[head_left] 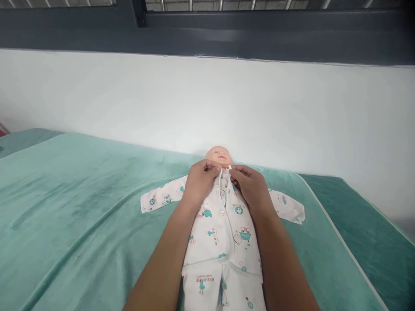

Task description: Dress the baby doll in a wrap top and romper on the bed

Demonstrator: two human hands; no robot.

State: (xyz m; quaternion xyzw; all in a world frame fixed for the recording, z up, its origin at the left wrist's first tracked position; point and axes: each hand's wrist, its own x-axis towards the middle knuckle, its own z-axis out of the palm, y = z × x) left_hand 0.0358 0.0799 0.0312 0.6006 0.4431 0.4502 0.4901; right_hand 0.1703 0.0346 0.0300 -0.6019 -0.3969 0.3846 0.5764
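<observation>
A baby doll (219,154) lies on its back, its head close to the wall. It wears a white baby shirt (207,231) with teal animal prints, the sleeves spread to both sides. Below the shirt's hem are matching printed pants (202,291). My left hand (202,179) pinches the left edge of the shirt's front opening just under the doll's chin. On the other side, my right hand (249,183) pinches the right edge of the collar. Between my hands the neckline is parted, and a button (222,213) shows lower down the front.
A light green blanket (97,207) with soft folds spreads under the doll. Darker green fabric (359,216) lies to the right. Behind stands a white wall (162,99), with a dark window frame (243,36) and metal bars above it.
</observation>
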